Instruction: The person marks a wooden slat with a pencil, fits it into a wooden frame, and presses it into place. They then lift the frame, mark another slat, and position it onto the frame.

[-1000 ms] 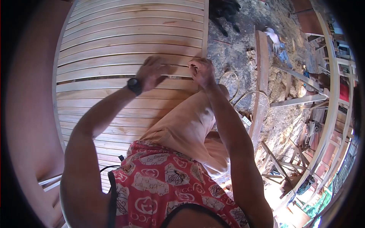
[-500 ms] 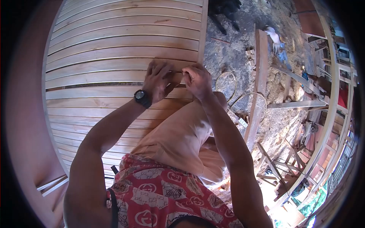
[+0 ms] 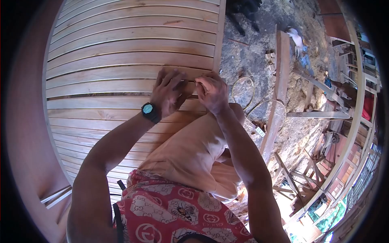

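Note:
Pale wooden slats [image 3: 133,44] lie side by side in a frame beneath both hands, with narrow dark gaps between them. My left hand [image 3: 168,91], a black watch [image 3: 150,112] on its wrist, rests on the slats with fingers spread. Close to its right, near the frame's side rail [image 3: 219,40], my right hand [image 3: 213,92] has its fingers curled and pinched together. Whatever sits in that pinch is too small or hidden to make out. A wider gap [image 3: 121,95] between two slats runs toward the hands.
Right of the slats, a long plank [image 3: 280,77] and a looped cable [image 3: 253,91] with a socket strip [image 3: 260,131] lie on rough ground. A black animal [image 3: 243,12] is at the top. Wooden frames [image 3: 320,115] stand at right, near a person in red [image 3: 368,107].
Both hands stay at nearly the same place on the slats, the right still pinched. The view has shifted slightly, and the watch face now catches the light.

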{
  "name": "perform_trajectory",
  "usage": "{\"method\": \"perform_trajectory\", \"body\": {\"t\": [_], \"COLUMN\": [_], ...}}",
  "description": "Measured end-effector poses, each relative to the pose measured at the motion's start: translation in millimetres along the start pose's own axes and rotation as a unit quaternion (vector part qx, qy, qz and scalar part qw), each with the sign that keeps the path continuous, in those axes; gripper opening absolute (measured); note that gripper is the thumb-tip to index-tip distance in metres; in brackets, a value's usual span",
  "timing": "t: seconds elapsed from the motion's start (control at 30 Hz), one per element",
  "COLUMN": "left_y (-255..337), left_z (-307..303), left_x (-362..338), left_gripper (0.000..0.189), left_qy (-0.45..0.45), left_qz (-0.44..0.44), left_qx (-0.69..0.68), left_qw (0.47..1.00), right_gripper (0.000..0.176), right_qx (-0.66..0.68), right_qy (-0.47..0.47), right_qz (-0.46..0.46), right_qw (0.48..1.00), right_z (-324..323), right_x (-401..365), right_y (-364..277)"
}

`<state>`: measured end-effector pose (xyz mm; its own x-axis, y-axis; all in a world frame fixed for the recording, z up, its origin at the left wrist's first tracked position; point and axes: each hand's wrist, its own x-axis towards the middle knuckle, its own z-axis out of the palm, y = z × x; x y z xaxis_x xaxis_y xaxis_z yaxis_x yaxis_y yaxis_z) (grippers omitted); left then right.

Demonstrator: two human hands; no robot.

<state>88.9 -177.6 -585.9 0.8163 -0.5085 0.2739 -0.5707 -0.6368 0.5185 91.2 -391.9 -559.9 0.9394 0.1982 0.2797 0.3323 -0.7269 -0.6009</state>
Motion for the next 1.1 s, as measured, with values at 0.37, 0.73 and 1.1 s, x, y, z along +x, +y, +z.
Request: {"method": "perform_trajectory", "body": {"t": [0.37,0.73,1.1], "left_y": [5,8,8], "left_z": [-5,-9,-12], "left_x": [2,6,6], "left_gripper": [0.039,0.051,0.053], "left_qy": [-0.019,-0.046,-0.090], "left_qz": [-0.003,-0.029,-0.047], "left_qx": [0.007,0.002,0.001], "left_qw": [1.000,0.999,0.995], "right_gripper": [0.017,0.015,0.010], "right_qx": [0.017,0.016,0.045], "right_qy": [-0.004,-0.021,-0.049], "right_qz": [0.021,0.068,0.104], "right_qw": [1.000,0.997,0.992], "right_z": [0,-6,-12], "right_x": [1,5,6], "right_y": [-1,-9,-12]}}
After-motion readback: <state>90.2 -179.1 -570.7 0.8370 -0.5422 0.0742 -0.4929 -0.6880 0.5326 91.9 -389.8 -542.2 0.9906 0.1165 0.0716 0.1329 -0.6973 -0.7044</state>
